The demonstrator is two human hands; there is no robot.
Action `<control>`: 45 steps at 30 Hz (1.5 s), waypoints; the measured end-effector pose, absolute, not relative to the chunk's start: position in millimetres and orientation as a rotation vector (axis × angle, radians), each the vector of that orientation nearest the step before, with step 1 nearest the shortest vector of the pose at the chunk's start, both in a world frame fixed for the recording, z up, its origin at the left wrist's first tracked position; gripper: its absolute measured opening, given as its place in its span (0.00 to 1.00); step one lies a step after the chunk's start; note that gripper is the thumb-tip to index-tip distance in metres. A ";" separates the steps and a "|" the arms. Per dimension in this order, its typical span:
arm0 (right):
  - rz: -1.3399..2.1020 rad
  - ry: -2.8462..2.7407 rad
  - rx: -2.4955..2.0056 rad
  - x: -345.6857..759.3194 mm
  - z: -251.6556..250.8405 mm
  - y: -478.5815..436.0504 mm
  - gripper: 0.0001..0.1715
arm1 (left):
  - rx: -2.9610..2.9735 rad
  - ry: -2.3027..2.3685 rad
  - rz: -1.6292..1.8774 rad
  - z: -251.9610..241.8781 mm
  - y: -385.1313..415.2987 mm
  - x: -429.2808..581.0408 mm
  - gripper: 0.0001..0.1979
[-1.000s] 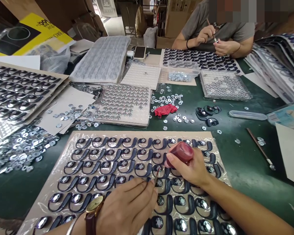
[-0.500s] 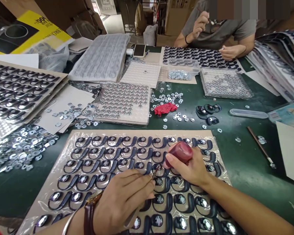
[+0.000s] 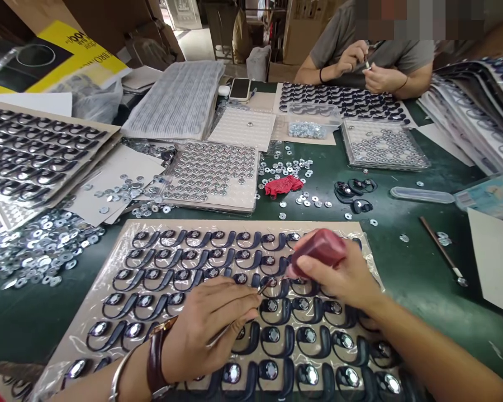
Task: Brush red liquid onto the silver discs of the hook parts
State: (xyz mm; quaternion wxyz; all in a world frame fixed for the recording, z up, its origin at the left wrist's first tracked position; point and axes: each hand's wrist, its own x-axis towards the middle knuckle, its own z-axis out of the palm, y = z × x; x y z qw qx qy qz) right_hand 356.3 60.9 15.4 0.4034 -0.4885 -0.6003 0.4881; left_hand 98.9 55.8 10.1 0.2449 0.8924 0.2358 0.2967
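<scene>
My left hand [image 3: 213, 321] is closed around a slim metal tool like tweezers [image 3: 265, 287], its thin tip pointing at one round disc. In my right hand [image 3: 354, 279] is a dark red squeeze bottle [image 3: 321, 251], tilted with its nozzle end down and left, close to the tool's tip. Both hands are over a cardboard sheet [image 3: 255, 225] under clear plastic. Rows of dark ear-hook-shaped pieces [image 3: 272, 338] with shiny round discs lie on it. My right hand and the bottle cover several upper-right pieces; my left hand hides some in the middle.
Loose metal discs [image 3: 46, 245] are heaped at the left. Behind the sheet are a disc-filled tray [image 3: 212, 167], a red crumpled cloth [image 3: 283, 186] and a clear box [image 3: 308, 129]. A thin brown stick [image 3: 442, 251] lies right. Across the table, a person's hands [image 3: 379, 75] hold something small.
My right hand has moved right and slightly up with the red bottle, away from the tool's tip. My left hand has shifted slightly left. The other person's hands have come together.
</scene>
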 end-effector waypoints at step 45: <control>1.062 -1.585 -1.294 325.8 -19.1 23.5 0.11 | 3.126 0.315 0.643 17.9 6.1 99.0 0.12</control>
